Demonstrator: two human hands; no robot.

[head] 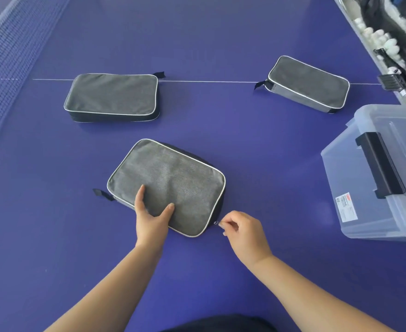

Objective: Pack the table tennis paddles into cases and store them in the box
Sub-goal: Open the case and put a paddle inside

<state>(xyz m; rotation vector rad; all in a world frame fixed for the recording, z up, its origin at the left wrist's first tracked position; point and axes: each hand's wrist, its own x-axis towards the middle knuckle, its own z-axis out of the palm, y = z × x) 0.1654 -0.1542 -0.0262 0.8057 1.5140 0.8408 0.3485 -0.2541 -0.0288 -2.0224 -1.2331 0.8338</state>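
Three grey fabric paddle cases with white piping lie on the blue table tennis table. The nearest case sits in front of me, lid down. My left hand presses flat on its near left part, fingers spread. My right hand pinches the small metal zipper pull at the case's near right corner. A second case lies closed at the far left, a third case at the far right. No paddle is visible; the cases hide their contents.
A clear plastic storage box with a black latch and its lid on stands at the right table edge. Behind it a bin holds white balls and black gear. The net runs along the left.
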